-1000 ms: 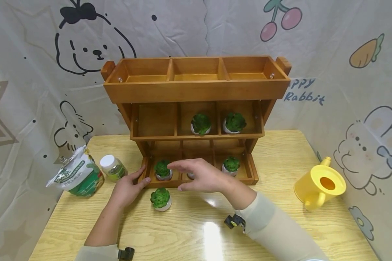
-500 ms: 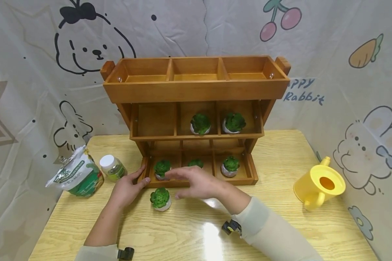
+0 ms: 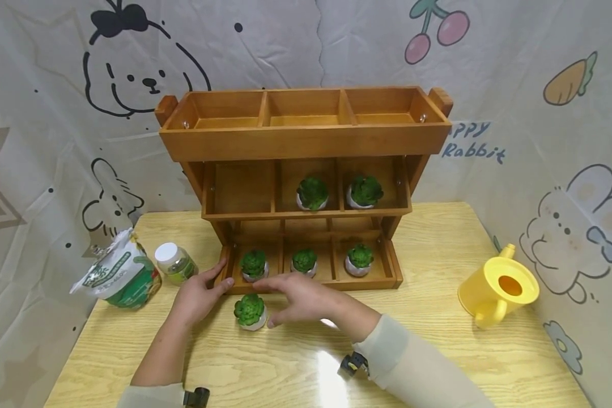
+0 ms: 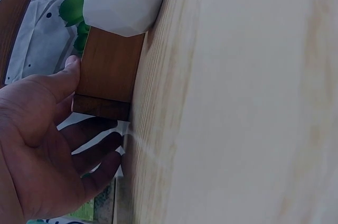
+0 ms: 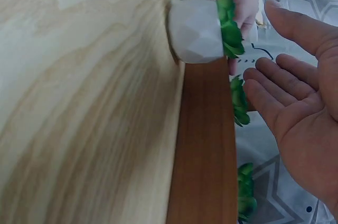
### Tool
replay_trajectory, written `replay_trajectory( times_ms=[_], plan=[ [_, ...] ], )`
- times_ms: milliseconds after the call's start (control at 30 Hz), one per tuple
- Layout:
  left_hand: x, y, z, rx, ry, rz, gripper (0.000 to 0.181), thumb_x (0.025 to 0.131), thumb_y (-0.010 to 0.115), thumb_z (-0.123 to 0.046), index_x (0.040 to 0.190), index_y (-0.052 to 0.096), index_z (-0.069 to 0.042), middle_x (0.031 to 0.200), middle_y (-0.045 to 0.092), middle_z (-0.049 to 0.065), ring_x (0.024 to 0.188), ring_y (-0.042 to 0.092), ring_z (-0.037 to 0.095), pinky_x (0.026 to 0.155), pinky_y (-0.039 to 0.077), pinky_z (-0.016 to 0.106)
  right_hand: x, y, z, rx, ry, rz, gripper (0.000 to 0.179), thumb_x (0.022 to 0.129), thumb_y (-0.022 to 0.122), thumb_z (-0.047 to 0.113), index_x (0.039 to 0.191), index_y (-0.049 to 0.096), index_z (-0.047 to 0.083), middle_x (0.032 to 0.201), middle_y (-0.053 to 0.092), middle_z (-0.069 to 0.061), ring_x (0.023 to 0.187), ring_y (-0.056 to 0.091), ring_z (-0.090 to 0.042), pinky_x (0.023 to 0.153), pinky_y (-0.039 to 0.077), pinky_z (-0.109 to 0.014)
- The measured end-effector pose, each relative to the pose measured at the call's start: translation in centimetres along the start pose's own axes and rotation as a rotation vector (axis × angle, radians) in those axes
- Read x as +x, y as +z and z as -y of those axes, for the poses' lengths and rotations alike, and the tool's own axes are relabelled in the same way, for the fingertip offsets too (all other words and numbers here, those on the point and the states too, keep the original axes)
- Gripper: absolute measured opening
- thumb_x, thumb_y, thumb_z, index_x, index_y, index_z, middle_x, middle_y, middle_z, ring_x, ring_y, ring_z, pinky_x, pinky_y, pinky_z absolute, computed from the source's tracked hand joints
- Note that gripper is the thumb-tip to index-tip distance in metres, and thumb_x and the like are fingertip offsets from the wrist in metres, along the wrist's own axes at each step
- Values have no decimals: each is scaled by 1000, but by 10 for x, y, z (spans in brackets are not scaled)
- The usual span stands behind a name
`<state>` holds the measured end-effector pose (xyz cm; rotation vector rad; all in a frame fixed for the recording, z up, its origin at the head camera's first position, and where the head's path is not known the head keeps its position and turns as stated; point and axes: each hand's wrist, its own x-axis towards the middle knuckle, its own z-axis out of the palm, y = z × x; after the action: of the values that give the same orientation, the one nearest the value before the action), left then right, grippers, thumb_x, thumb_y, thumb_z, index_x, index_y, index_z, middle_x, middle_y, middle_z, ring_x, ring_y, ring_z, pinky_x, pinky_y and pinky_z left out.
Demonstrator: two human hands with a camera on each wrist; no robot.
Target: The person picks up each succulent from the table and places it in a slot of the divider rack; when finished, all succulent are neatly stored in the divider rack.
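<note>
A three-tiered wooden planter shelf (image 3: 306, 144) stands at the back of the table. My left hand (image 3: 199, 297) holds its lower left front corner, thumb on the front edge and fingers around the outer side. In front of the bottom tier a potted succulent (image 3: 250, 311) with a white faceted pot stands on the table. Just right of it hovers my right hand (image 3: 303, 300), fingers extended and thumb apart, holding nothing. In the right wrist view the white pot (image 5: 195, 31) is clear of the right palm. The left wrist view shows the pot close to the shelf's front board (image 4: 111, 65).
Three succulents stand in the bottom tier, one (image 3: 254, 265) at left; two more, including one (image 3: 364, 191) at right, are in the middle tier. A lidded jar (image 3: 175, 263) and a green-white bag (image 3: 124, 275) lie left. A yellow watering can (image 3: 498, 289) stands right.
My right hand has moved down and slightly left, from over the bottom tier toward the succulent on the table, uncovering the middle succulent behind. The left hand keeps its place.
</note>
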<state>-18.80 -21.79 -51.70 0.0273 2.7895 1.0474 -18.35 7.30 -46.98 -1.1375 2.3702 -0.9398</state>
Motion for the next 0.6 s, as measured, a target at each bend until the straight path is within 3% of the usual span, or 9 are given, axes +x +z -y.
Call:
replay_trajectory(
  times_ms=[300, 600],
  plan=[
    [-1, 1, 2, -9, 2, -11, 66, 102, 63, -51, 158, 45, -21, 151, 52, 20, 138, 48, 46, 111, 39, 64, 8, 14, -4, -24, 65, 55, 85, 86, 87, 36, 158, 46, 18, 156, 50, 1, 136, 55, -20, 110, 47, -37],
    [-1, 1, 3, -18, -2, -13, 66, 101, 64, -50, 158, 46, -22, 151, 52, 19, 140, 47, 45, 112, 38, 64, 18, 23, -7, -65, 23, 30, 90, 84, 89, 35, 159, 44, 16, 155, 52, 0, 138, 52, -16, 112, 44, -33]
  ],
)
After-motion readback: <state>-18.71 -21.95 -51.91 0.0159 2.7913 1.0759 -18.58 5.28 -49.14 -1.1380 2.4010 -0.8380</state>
